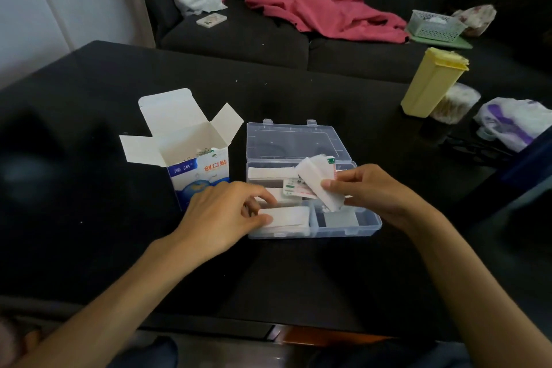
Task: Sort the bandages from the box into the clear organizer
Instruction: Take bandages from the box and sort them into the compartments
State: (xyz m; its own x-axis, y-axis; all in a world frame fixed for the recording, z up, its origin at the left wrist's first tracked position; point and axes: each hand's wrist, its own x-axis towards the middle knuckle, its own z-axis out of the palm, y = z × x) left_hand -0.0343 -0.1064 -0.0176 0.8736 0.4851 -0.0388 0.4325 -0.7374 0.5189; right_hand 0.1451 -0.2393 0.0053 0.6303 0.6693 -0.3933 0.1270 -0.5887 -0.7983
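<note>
Two bare hands work over an open clear organizer [346,228] on a black table [89,98], beside an opened bandage box [197,170].

The table carries the box at left, flaps up, its blue-and-white front printed with red characters 创口贴 (the smaller blue writing beside them is too blurred to read); loose bandages show inside its mouth. Just right of it lies the organizer, lid folded back flat, white bandages in its far and near-left compartments. The right hand [373,191] pinches a fanned bunch of white bandages [318,185] between thumb and fingers, held tilted above the organizer's middle; one strip there bears green print, unreadable. The left hand [224,215], fingers curled, pinches the left end of a white bandage stack [286,216] lying in the near-left compartment.
</note>
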